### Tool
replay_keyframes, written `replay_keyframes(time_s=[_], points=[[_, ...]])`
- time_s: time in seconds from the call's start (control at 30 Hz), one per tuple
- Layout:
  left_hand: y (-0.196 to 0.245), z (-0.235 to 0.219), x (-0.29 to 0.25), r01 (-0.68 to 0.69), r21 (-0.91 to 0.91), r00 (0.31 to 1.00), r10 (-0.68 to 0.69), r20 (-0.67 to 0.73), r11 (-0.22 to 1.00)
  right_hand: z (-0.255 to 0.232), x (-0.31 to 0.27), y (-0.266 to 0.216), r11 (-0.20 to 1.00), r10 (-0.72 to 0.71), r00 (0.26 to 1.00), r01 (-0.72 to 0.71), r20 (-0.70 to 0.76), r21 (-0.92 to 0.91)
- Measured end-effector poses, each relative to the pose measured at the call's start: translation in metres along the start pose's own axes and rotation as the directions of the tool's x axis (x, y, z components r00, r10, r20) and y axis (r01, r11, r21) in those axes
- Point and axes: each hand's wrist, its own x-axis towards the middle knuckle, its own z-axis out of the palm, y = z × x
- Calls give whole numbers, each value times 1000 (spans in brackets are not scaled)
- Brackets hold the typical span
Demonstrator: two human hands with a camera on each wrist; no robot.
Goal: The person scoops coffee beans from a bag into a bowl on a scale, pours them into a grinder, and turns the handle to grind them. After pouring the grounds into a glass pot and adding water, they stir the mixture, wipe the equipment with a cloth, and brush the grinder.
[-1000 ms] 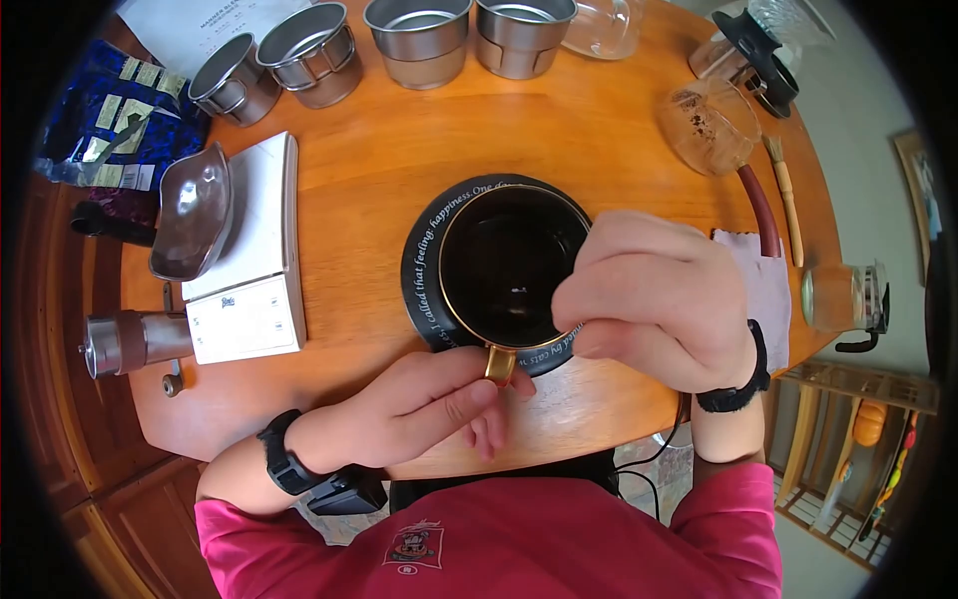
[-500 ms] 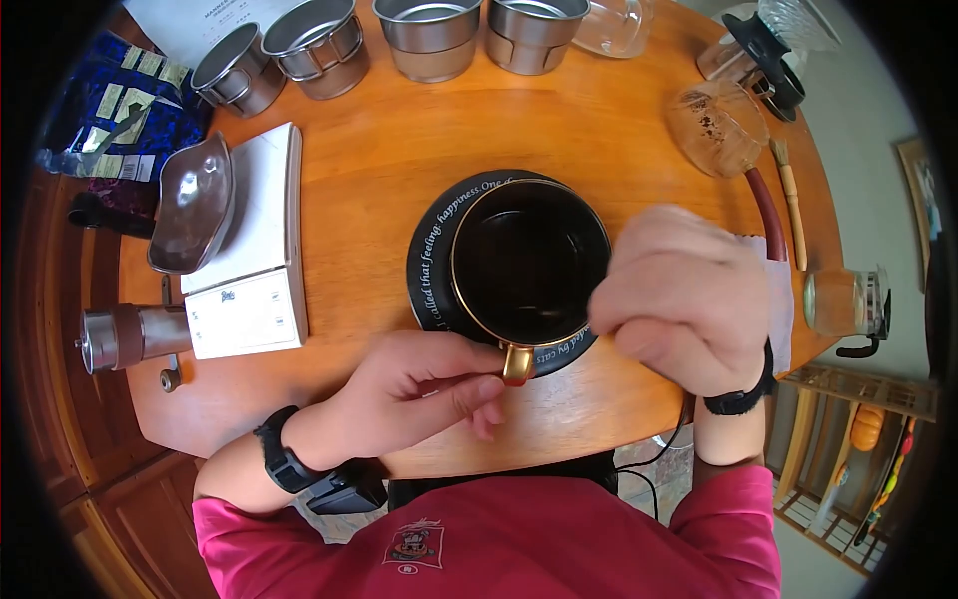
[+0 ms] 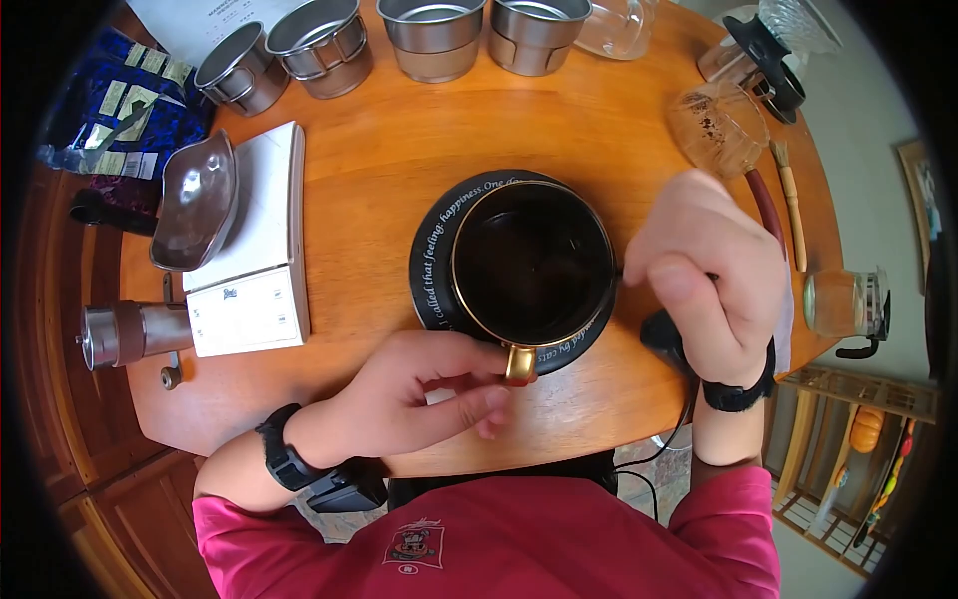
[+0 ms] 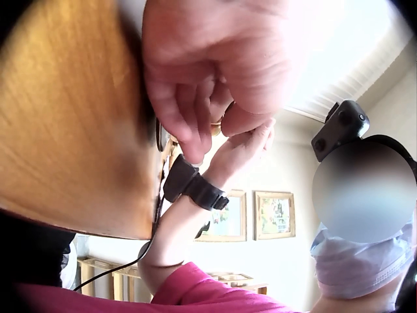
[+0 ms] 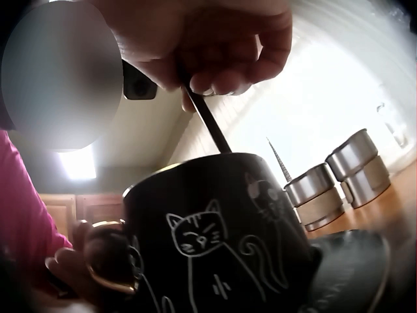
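Right now we pinch the gold handle (image 3: pixel 520 363) of the black cat mug (image 3: pixel 532 262) with our left hand (image 3: pixel 414 394), thumb and fingers curled round it at the mug's 6 o'clock. Our right hand (image 3: pixel 711 285) sits at the mug's 3 o'clock, fingers curled round a thin dark stirring stick (image 5: pixel 207 119) that slants down over the rim; in the right wrist view we see it run from the fingertips (image 5: pixel 215 81) into the mug, and white cat drawings on the mug's side. Whether the stick's tip touches the dark liquid we cannot tell.

The mug stands on a black saucer (image 3: pixel 431 262) with white lettering round its rim, near the middle of the round wooden table (image 3: pixel 399 150).

Farther out, at 9 o'clock, we have a white scale (image 3: pixel 254 260) carrying a metal dosing tray (image 3: pixel 195 205), with a hand grinder (image 3: pixel 125 334) just beyond it at 8 o'clock. At 10 o'clock lies a blue coffee bag (image 3: pixel 120 105). Four steel cups (image 3: pixel 429 35) line the table's far edge from 11 to 12 o'clock. At 1 o'clock a glass dripper (image 3: pixel 714 125) lies on its side, a wooden brush (image 3: pixel 788 200) beside it, and at 3 o'clock, past our right hand, stands a small glass jar (image 3: pixel 843 299).
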Motion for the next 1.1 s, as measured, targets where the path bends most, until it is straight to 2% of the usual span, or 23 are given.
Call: replay_keyframes(time_s=[0.07,0.1,0.17,0.23,0.3,0.33,0.4,0.53,0.6,0.63,0.7,0.73,0.83,0.9,0.93,1.0,1.1], points=[[0,-2,0,18,-5,1000,-18,-4,1000,3,1,3,971,-67,992,41,104,236],[0,-2,0,35,-11,999,-36,-8,999,7,1,3,971,-65,993,39,103,235],[0,-3,0,36,-4,999,-36,-5,999,15,2,3,965,-166,981,142,96,219],[0,-2,0,37,3,999,-37,-4,999,18,0,5,963,-179,981,160,70,215],[1,-1,-1,32,-19,999,-32,-33,999,19,-1,7,989,-144,989,144,6,44],[1,-1,-1,32,-18,999,-33,-33,999,18,-1,8,989,-145,989,144,6,44],[1,-1,-1,18,-24,1000,-18,-23,1000,16,-1,10,980,-164,986,158,-41,-120],[3,-2,-2,25,-34,999,-25,-19,999,5,2,2,951,-201,979,188,-27,-245],[4,-1,-1,43,-28,999,-43,-29,999,-1,0,-1,988,-120,992,124,50,-91],[3,-1,-1,42,-28,999,-43,-30,999,1,0,0,988,-121,991,125,50,-91],[1,-1,0,-2,-33,1000,2,10,999,9,1,4,974,-150,987,138,54,180],[1,-1,0,-2,-34,1000,2,11,999,13,1,5,974,-149,987,137,54,180],[1,-2,0,-16,-4,1000,16,25,1000,20,1,7,969,-220,975,214,33,123],[1,-3,-1,5,-17,999,-4,48,1000,18,1,9,977,-201,979,200,-13,-75],[0,-3,-1,4,-17,999,-4,47,1000,17,1,10,977,-203,979,201,-13,-75],[-1,-3,-1,-12,1,999,12,40,1000,13,1,13,948,-217,975,201,-40,-246],[-2,-3,-2,0,-27,999,1,39,1000,6,1,6,961,-181,983,179,9,-212]])
